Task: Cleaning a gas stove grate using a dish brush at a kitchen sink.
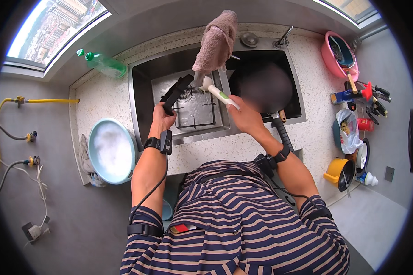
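My left hand [162, 117] grips the near end of a long black trough-like part [177, 90], held tilted over the left basin [143, 92] of a steel double sink. In my right hand [247, 116] is a white scrub brush [219, 94] with a green inlay on its handle. Its bristle head is close to the black part's far end; whether they touch I cannot tell. Above them, a pink towel [216, 41] wraps the tap, whose clear spout end points down at the basin. A black wire rack [194, 125] lies on the wet basin floor.
A dark pan [261, 82], partly blurred, fills the right basin, its handle [283, 135] jutting over the counter. To the left stand a pale blue basin of suds [112, 151] and a green soap bottle [106, 64]. A pink tub [330, 62], knives and a yellow pot [335, 170] line the right.
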Action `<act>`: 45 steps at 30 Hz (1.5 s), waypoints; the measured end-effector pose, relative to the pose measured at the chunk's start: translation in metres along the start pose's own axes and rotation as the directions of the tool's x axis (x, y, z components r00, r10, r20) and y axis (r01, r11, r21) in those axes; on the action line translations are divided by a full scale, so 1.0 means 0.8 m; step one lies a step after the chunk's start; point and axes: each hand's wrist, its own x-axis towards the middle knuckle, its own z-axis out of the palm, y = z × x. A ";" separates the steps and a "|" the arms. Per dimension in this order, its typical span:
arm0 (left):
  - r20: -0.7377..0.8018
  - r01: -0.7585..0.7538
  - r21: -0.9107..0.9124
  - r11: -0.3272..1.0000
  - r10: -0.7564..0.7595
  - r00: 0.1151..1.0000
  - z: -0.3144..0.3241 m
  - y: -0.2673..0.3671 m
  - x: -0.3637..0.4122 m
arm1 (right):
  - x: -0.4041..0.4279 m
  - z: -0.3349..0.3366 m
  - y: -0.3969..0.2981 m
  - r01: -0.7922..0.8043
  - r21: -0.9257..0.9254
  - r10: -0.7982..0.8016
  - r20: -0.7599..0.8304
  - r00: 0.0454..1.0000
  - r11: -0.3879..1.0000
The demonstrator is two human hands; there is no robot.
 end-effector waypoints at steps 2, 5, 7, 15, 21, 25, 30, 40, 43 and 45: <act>-0.035 -0.084 0.130 0.988 0.090 0.995 0.002 -0.004 -0.012 | 0.000 -0.006 0.001 0.023 0.012 -0.022 -0.035 0.999 1.000; 0.013 -0.222 0.374 0.901 0.235 0.972 -0.022 0.000 -0.028 | -0.013 -0.017 -0.002 -0.039 0.041 0.040 -0.024 0.999 0.998; 0.267 -0.452 0.649 0.611 0.374 0.888 -0.028 0.001 -0.053 | -0.022 -0.019 0.004 0.015 0.046 -0.012 -0.064 0.998 0.999; 0.404 -0.606 0.782 0.146 0.622 0.671 -0.024 -0.063 -0.105 | -0.069 -0.016 -0.016 0.075 0.033 -0.079 0.126 0.989 0.997; 0.432 -0.549 0.835 -0.038 0.664 0.610 -0.008 -0.067 -0.099 | -0.030 0.015 -0.023 0.162 -0.218 -0.095 0.289 0.953 0.962; 0.309 -0.546 0.827 0.132 0.705 0.639 -0.010 -0.038 -0.100 | -0.043 0.004 -0.035 0.147 -0.104 -0.116 0.260 0.959 0.984; 0.331 -0.550 0.822 0.151 0.658 0.676 -0.011 -0.046 -0.102 | -0.044 0.026 -0.028 0.159 -0.184 -0.122 0.198 0.973 0.970; 0.474 -0.674 0.713 0.193 0.576 0.666 -0.007 -0.063 -0.111 | -0.054 -0.019 -0.032 0.073 -0.119 -0.050 0.187 0.981 0.990; 0.511 -0.690 0.711 0.137 0.572 0.641 0.010 -0.072 -0.123 | -0.047 0.014 -0.009 0.078 -0.163 -0.052 0.160 0.986 0.984; 0.487 -0.648 0.751 0.131 0.552 0.677 0.017 -0.071 -0.131 | -0.025 0.026 -0.007 0.083 -0.127 -0.065 0.137 0.988 0.988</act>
